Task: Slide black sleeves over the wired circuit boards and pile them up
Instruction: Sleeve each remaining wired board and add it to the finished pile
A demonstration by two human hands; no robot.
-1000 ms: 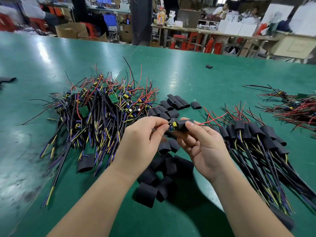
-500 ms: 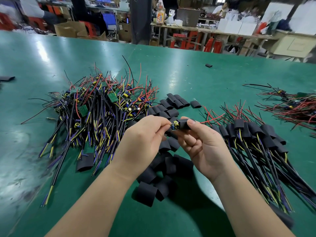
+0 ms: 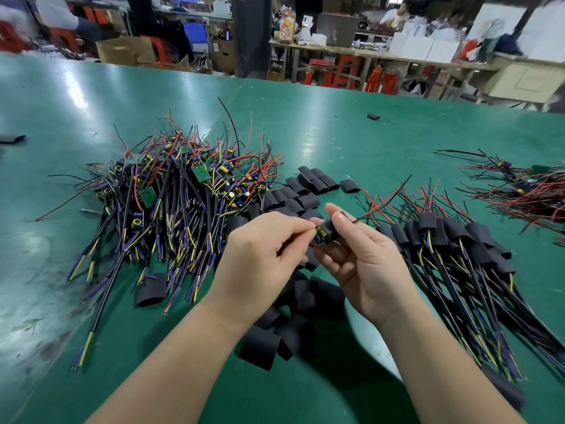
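My left hand (image 3: 263,255) pinches the near end of a wired circuit board (image 3: 319,236) with yellow and blue parts. My right hand (image 3: 363,255) grips a black sleeve (image 3: 330,229) that covers most of that board; red and black wires stick out of its far end. A heap of bare wired boards (image 3: 171,203) lies to the left. Sleeved boards (image 3: 458,252) are piled to the right. Loose black sleeves (image 3: 293,328) lie under my hands, and more of these loose sleeves (image 3: 308,186) sit just beyond them.
The green table (image 3: 336,142) carries another tangle of red-wired boards (image 3: 526,194) at the far right. Stray single sleeves lie at the far left edge (image 3: 10,138) and far back (image 3: 373,116). Workbenches, boxes and people fill the background.
The sleeve has slid further over the board, leaving less of it showing. Both hands have stayed at the same spot above the loose sleeves.
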